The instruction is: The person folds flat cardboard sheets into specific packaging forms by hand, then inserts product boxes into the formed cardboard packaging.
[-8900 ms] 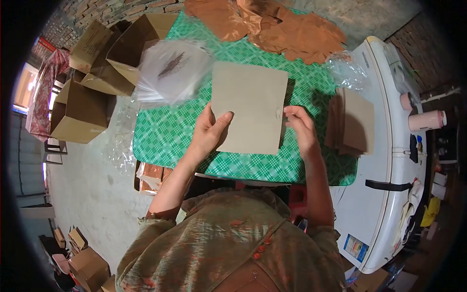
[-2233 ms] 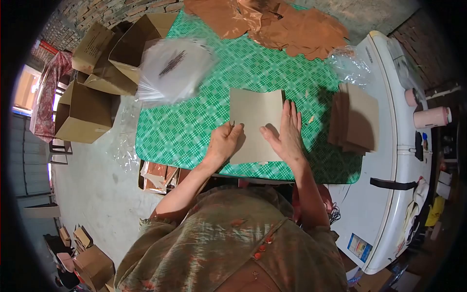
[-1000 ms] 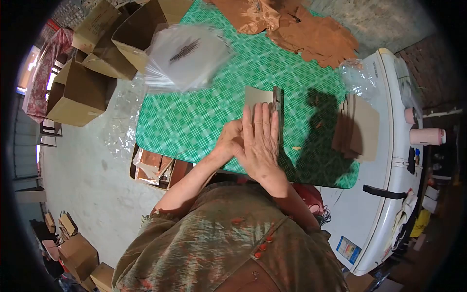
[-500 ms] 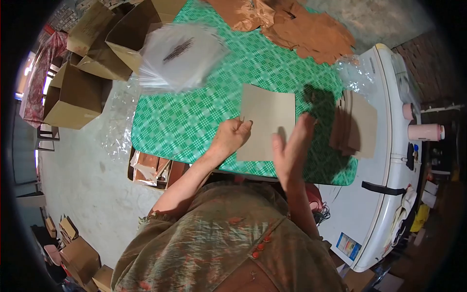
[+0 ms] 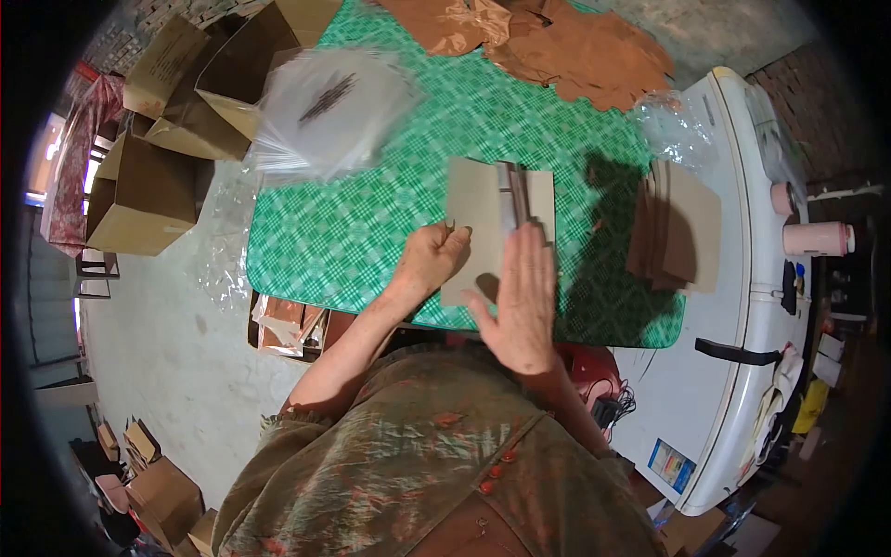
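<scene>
A beige sheet of card (image 5: 473, 200) lies on the green checked tablecloth (image 5: 343, 246) in front of me. Along its right part runs a narrow strip with brown and grey-white bands (image 5: 512, 190), partly covered by my right hand. My left hand (image 5: 433, 263) is closed at the card's left edge, thumb on top; a thin dark bit shows by its fingertips, too small to name. My right hand (image 5: 522, 302) lies flat over the strip, fingers straight and together, thumb apart. To the right rests a fanned stack of brown and beige cards (image 5: 691, 232).
Clear plastic sleeves (image 5: 339, 107) are piled at the back left, near open cardboard boxes (image 5: 139, 200). Brown sheets (image 5: 585, 56) cover the far edge. A white fridge-like appliance (image 5: 733, 260) lies along the right side, with a pink bottle (image 5: 817, 239) beyond it.
My right hand has moved left and down onto the card, from above its right edge. A banded strip now shows on the card's right part. My left hand stays at the left edge.
</scene>
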The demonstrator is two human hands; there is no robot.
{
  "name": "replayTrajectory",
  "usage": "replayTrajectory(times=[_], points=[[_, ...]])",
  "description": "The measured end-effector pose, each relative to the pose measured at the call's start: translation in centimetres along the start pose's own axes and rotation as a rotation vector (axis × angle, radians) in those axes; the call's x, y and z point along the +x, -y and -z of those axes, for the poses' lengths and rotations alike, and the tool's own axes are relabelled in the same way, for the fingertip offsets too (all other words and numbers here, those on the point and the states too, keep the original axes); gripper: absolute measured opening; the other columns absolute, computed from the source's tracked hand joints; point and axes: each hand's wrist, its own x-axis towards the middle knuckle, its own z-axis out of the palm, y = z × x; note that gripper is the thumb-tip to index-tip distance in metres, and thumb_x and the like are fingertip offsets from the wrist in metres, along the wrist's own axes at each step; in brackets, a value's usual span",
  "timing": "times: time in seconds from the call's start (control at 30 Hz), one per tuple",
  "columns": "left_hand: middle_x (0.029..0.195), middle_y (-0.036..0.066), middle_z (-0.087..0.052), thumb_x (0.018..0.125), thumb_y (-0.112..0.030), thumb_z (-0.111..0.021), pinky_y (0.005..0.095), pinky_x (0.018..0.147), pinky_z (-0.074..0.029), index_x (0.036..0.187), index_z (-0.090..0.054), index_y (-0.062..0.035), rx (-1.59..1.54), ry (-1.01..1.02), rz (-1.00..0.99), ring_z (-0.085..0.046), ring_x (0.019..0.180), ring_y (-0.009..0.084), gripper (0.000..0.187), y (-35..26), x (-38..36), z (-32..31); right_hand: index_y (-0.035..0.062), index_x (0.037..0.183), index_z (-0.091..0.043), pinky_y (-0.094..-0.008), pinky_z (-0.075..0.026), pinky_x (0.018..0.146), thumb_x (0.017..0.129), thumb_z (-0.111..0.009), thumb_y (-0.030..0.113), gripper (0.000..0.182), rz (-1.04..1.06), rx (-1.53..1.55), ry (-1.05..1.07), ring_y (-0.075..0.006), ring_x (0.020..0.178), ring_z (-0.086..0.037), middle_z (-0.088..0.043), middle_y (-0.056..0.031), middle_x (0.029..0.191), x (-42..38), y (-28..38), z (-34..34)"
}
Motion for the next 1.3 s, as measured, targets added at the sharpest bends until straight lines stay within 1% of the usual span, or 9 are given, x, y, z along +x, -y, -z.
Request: replayTrajectory(times=[0.07,0.1,0.2,0.43,0.53,0.73,0.87,1.03,1.3], points=[[0.071,-0.002,-0.054,0.101,-0.023,-0.058,0.0273,0.052,-0.038,0.072,-0.057,0.0047,-0.029,0.003,-0.004,-0.044,0.061,0.0067,0.039,0.2,0.1,-0.1,-0.0101,0.148,-0.026,-0.0532,-0.014,0.119,0.089,-0.066,0.039,0.086,0.084,0.090,0.041,-0.0412,0.148,-0.018,-0.021,-0.0295,0.156,-0.1,1.5,-0.3],[0.073,-0.002,-0.055,0.101,-0.023,-0.059,0.0276,0.052,-0.038,0.072,-0.057,0.0053,-0.056,0.002,-0.016,-0.044,0.061,0.0068,0.040,1.5,0.6,-0.4,-0.0049,0.144,-0.038,-0.0526,-0.017,0.118,0.090,-0.065,0.033,0.072,0.179,0.097,0.029,-0.0367,0.141,-0.035,-0.045,-0.0247,0.143,0.1,1.6,-0.2],[0.069,0.007,-0.061,0.099,-0.026,-0.058,0.0315,0.057,-0.045,0.080,-0.061,0.0054,-0.021,0.017,-0.034,-0.053,0.062,0.0116,0.037,1.2,0.4,0.1,0.0085,0.126,-0.063,-0.0490,-0.027,0.113,0.088,-0.066,0.017,0.039,0.178,0.301,-0.118,-0.0260,0.107,-0.063,-0.070,-0.0063,0.089,0.2,0.9,1.3],[0.071,0.012,-0.065,0.098,-0.026,-0.058,0.0335,0.062,-0.049,0.082,-0.063,0.0067,-0.015,0.049,-0.033,-0.059,0.064,0.0165,0.037,1.1,0.3,0.1,0.0024,0.133,-0.054,-0.0488,-0.031,0.109,0.083,-0.067,0.007,0.052,0.157,-0.119,-0.417,-0.0296,0.121,-0.053,-0.063,-0.0144,0.116,5.8,-5.4,4.7],[0.070,0.001,-0.054,0.101,-0.023,-0.056,0.0276,0.054,-0.038,0.076,-0.059,0.0043,-0.063,0.066,-0.102,-0.046,0.060,0.0083,0.037,1.8,0.5,-0.2,0.0031,0.140,-0.046,-0.0489,-0.030,0.111,0.083,-0.069,0.007,0.062,0.319,-0.050,-0.136,-0.0318,0.130,-0.047,-0.053,-0.0164,0.135,9.4,-8.6,3.5],[0.061,-0.007,-0.045,0.103,-0.022,-0.055,0.0239,0.048,-0.031,0.078,-0.056,-0.0003,-0.122,0.068,-0.114,-0.037,0.055,0.0033,0.033,0.5,-0.3,-0.1,0.0051,0.127,-0.054,-0.0426,-0.041,0.100,0.076,-0.072,0.001,0.055,0.226,0.028,0.247,-0.0340,0.117,-0.051,-0.057,-0.0132,0.125,12.7,-10.7,3.0],[0.061,-0.007,-0.046,0.103,-0.022,-0.055,0.0241,0.047,-0.031,0.077,-0.056,-0.0014,-0.135,0.056,-0.082,-0.037,0.055,0.0034,0.033,1.4,0.3,-0.3,0.0061,0.119,-0.057,-0.0408,-0.041,0.097,0.077,-0.074,0.006,0.046,0.291,-0.048,-0.021,-0.0294,0.107,-0.054,-0.058,-0.0081,0.113,11.0,-9.7,1.8],[0.066,0.006,-0.060,0.099,-0.027,-0.057,0.0315,0.060,-0.047,0.085,-0.064,0.0059,-0.096,0.071,0.028,-0.054,0.064,0.0112,0.037,1.7,0.9,0.1,0.0039,0.115,-0.063,-0.0407,-0.046,0.088,0.074,-0.075,0.003,0.042,0.367,-0.151,-0.393,-0.0277,0.096,-0.059,-0.063,-0.0079,0.104,8.6,-8.9,-0.1],[0.063,0.004,-0.056,0.098,-0.026,-0.058,0.0326,0.057,-0.043,0.078,-0.061,0.0060,-0.049,0.028,0.066,-0.050,0.061,0.0118,0.038,0.9,0.8,0.1,-0.0023,0.116,-0.066,-0.0399,-0.050,0.091,0.081,-0.064,0.000,0.035,0.375,-0.129,-0.529,-0.0263,0.101,-0.062,-0.065,-0.0108,0.108,6.3,-9.4,-1.8]])
